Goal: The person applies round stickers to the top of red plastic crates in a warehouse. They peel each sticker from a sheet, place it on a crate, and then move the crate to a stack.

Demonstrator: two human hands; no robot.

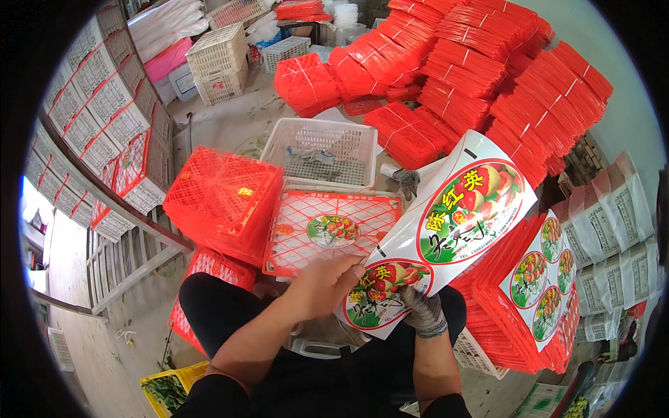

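Before my chest I hold a curling white sheet of oval printed labels with fruit pictures and writing. My bare left hand pinches its left edge between thumb and fingers. My right hand, in a grey work glove, grips the lower right edge, its thumb over one label. Beyond the hands lies a crate with a red mesh plastic lid, an oval fruit label at its middle. Another sheet of labels rests on a stack of red plastic mesh pieces to my right.
Stacked red mesh lids stand at left. A white plastic crate holding crumpled items is ahead, a grey glove beside it. Strapped red bundles are piled behind. A yellow crate with leaves sits lower left.
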